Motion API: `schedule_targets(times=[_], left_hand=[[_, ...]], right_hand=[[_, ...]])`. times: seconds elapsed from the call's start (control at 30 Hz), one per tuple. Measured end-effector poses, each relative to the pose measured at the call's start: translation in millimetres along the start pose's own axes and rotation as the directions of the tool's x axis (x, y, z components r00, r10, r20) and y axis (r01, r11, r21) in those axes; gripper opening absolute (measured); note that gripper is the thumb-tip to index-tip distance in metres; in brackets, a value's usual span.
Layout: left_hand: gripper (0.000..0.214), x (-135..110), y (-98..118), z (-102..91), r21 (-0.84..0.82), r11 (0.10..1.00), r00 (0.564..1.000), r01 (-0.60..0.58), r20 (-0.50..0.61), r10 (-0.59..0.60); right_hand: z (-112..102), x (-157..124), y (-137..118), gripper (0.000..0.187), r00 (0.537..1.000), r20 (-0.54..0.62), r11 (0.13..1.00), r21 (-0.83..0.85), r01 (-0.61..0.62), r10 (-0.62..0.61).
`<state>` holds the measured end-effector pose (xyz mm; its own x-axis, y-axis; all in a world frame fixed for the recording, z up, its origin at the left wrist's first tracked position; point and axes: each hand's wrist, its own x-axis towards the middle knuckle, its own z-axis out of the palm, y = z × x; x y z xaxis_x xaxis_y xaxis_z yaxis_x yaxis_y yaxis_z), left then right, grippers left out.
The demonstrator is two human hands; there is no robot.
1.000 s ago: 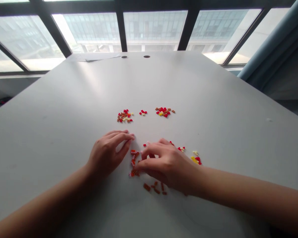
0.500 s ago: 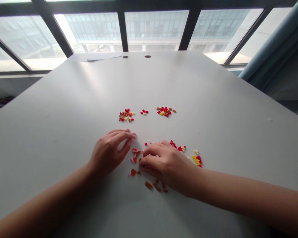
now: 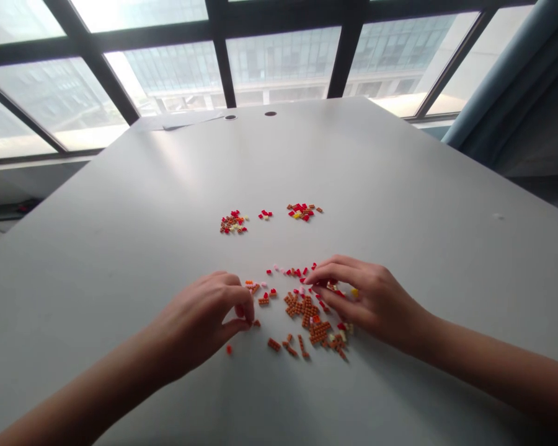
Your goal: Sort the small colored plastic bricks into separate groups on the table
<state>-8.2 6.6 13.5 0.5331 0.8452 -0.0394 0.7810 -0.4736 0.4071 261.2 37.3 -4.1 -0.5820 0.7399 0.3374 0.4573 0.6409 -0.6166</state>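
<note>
Toward the near edge of the table [image 3: 121, 204], the two hands stand apart with a scatter of small bricks between them; the left hand [image 3: 199, 322] is curled, its fingertips [image 3: 247, 313] drawn together just beside an orange brick [image 3: 256, 323], though I cannot tell whether they pinch anything; the right hand [image 3: 372, 300] reaches over the far side of the main pile [image 3: 309, 316], its fingers [image 3: 328, 272] among red bricks [image 3: 323, 305], and I cannot tell whether it holds one; the pile is mostly orange-brown bricks, with pink, red and yellow pieces around it; a stray red brick [image 3: 229, 349] lies to the left of it, below the left hand; toward the table's middle sit three smaller clusters [image 3: 302, 212] of red, brown and cream bricks, well apart from the hands; a sheet of paper [image 3: 181, 122] lies at the far edge, beside two round holes [image 3: 230, 116].
</note>
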Motion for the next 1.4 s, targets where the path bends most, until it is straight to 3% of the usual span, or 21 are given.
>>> schedule_targets(times=[0.17,0.3,0.4,0.47,0.6,0.73,0.83,1.0,1.17,1.4], left_hand=[[0.013,4,4,-1.8,0.033,0.999,0.999,-0.036,-0.028,0.037],[0.005,10,4,-6.9,0.030,0.999,0.982,-0.027,-0.187,0.032],[0.004,22,1,-10.2,0.044,0.999,0.958,0.012,-0.287,0.001],[0.005,37,-1,-11.0,0.063,0.998,0.947,0.018,-0.322,0.004],[0.005,83,0,-7.0,0.169,0.985,0.918,0.034,-0.395,0.036],[0.008,132,2,3.1,0.209,0.975,0.913,0.075,-0.407,0.017],[0.007,153,1,10.3,0.226,0.970,0.915,0.088,-0.404,0.011],[0.010,155,-6,10.8,0.246,0.963,0.902,0.113,-0.431,0.004],[0.004,144,-13,5.0,0.267,0.953,0.914,0.145,-0.406,-0.026],[0.009,154,-6,8.3,0.250,0.947,0.916,0.203,-0.389,-0.094]], right_hand=[[-4,-5,6,0.013,0.999,-0.020,0.999,-0.005,-0.038,0.038],[-7,9,20,0.011,0.990,-0.098,0.995,0.002,-0.100,0.100],[-11,27,46,0.013,0.957,-0.187,0.974,-0.004,-0.225,0.220],[-15,40,64,0.012,0.933,-0.230,0.956,-0.034,-0.292,0.276],[-17,61,88,0.009,0.925,-0.273,0.950,-0.092,-0.297,0.263],[-15,68,91,0.005,0.949,-0.243,0.959,-0.147,-0.242,0.202],[-15,65,89,0.007,0.962,-0.226,0.964,-0.180,-0.197,0.155],[-23,60,93,0.013,0.947,-0.277,0.948,-0.225,-0.226,0.160],[-23,64,97,0.038,0.954,-0.220,0.943,-0.221,-0.250,0.202],[-13,75,94,0.024,0.961,-0.200,0.945,-0.228,-0.234,0.189]])
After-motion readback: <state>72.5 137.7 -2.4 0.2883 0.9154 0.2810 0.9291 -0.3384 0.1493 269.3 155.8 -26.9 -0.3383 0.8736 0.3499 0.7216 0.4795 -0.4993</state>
